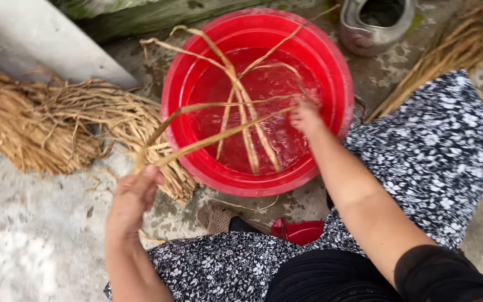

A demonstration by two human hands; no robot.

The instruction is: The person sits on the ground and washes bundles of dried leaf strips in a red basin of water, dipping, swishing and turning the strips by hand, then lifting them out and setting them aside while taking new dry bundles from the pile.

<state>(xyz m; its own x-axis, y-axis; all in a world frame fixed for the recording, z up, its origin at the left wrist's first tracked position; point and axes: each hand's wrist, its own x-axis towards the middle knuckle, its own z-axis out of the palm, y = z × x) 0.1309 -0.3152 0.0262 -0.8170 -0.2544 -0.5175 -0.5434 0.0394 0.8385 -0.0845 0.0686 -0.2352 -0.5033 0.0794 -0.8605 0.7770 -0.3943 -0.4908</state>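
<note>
Dried tan reed strips (236, 106): spanning the round red plastic basin (331, 67) of water.
Left hand (132, 198): at 7 o'clock, clenched on strip ends.
Right hand (306, 117): at 3 o'clock, pinching strips; blurred.

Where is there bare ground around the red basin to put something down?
Bare concrete lies at lower left, below the straw pile and beside the left hand. A smaller patch sits between the red basin and metal pot. It is crowded left of the basin, and fibre strips cross the water.
</note>
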